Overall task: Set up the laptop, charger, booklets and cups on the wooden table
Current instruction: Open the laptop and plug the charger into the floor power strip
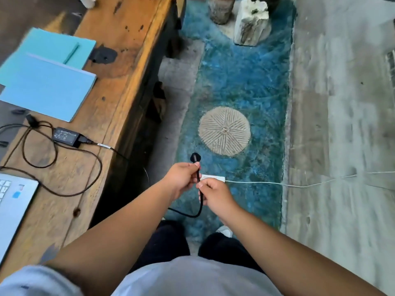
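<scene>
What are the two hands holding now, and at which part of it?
Both hold the black charger cable. The left hand has its grip just below the plug; the right hand has its grip lower on the same cable.

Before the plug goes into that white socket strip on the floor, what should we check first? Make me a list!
1. Plug held: ok, both the left hand and right hand grip its cable.
2. Socket strip within reach: ok, just beyond the hands.
3. Free socket: cannot tell, hands hide it.
4. Charger brick on table: ok.
5. Charger joined to laptop: cannot tell.
6. Booklets set out: ok.
</scene>
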A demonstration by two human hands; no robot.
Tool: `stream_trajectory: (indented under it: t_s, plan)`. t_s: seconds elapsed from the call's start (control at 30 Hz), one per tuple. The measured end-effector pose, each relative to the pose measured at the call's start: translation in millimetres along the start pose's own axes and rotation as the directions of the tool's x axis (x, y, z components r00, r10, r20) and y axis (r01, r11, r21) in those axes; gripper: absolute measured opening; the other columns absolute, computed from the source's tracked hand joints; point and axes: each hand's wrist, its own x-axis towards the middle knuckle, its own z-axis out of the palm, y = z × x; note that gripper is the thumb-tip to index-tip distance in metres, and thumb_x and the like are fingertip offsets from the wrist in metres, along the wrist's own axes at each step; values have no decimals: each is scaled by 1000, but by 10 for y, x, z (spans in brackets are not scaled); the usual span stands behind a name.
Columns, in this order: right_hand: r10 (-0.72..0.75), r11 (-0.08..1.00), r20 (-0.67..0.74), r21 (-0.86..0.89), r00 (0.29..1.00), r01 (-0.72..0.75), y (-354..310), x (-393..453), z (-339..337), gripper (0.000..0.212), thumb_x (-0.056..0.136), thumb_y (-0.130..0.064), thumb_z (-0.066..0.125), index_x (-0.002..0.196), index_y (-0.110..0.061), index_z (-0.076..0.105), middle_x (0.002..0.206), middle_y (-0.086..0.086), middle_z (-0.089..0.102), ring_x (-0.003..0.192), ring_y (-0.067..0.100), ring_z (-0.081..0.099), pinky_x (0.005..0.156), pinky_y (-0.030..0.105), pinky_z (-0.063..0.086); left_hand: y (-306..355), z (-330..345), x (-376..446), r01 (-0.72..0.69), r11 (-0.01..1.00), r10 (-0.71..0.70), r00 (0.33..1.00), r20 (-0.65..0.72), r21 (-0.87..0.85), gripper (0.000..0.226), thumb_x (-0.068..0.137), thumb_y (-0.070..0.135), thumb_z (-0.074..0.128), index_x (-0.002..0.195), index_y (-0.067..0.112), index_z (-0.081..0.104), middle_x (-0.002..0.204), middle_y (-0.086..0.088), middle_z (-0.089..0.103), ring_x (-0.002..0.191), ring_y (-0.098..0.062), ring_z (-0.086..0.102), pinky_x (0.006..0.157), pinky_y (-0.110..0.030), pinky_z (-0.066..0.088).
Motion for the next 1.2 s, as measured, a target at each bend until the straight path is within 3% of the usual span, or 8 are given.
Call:
stream_trajectory:
  t_s: [0.27,0.57,0.7,0.83,0.97,1.03,1.13,1.2]
  plan:
    - [189,980,16,66,982,-189,915,1017,-261,25,97,-13,57,75,-20,67,65,1,59,56,12,54,55,20,49,-782,324,1244,114,992,-115,993,-9,-47,21,100,18,53,80,12,58,54,5,60,42,-4,43,39,-16,34]
    - [400,903,41,153,916,-401,2495,2814,48,16,95,-20,61,86,-14,72,71,1,68,59,12,65,52,18,50,-2133,60,3510,294,926,-302,953,-2,238,19,96,25,61,83,11,65,63,-2,63,47,-13,42,45,-26,29]
    - [481,838,148,211,864,-503,3114,3520,109,14,95,-19,63,102,-8,68,75,3,68,62,12,68,66,25,52,-2694,14,4352,311,879,-335,942,3,362,24,94,29,64,88,7,68,56,1,65,44,-15,40,43,-25,29]
    - [501,827,228,157,835,-539,3687,4171,124,9,94,-23,65,94,-14,65,77,5,70,67,14,69,70,26,53,-3105,-15,5013,294,841,-350,936,42,454,24,94,27,64,76,10,65,48,1,59,43,-15,38,45,-25,28]
    - [436,900,138,-75,889,-430,4212,4859,-62,13,93,-26,65,94,-13,70,85,5,73,67,10,69,61,21,54,-3384,-105,5605,366,795,-433,901,29,484,22,95,20,62,75,10,62,51,-1,59,38,-9,37,38,-18,29]
    - [250,916,-15,-319,968,-242,4445,5215,-236,13,95,-26,63,94,-15,71,89,3,73,65,10,65,60,24,50,-3518,-167,5832,417,766,-491,871,27,489,19,97,21,59,82,11,64,53,1,63,39,-6,39,37,-18,30]
    - [-73,626,40,-776,996,77,4692,5676,-499,34,94,-38,60,120,-15,63,110,7,67,95,25,63,82,33,51,-3745,-247,6066,426,734,-525,850,43,529,19,99,23,56,87,12,65,58,1,64,39,-4,40,37,-17,30]
    - [-64,427,210,-878,976,217,4753,5916,-626,52,92,-49,57,134,-19,52,128,9,59,119,31,53,101,42,44,-3877,-293,6153,407,739,-513,856,57,536,17,98,24,58,90,11,67,59,1,64,39,-4,40,36,-17,30]
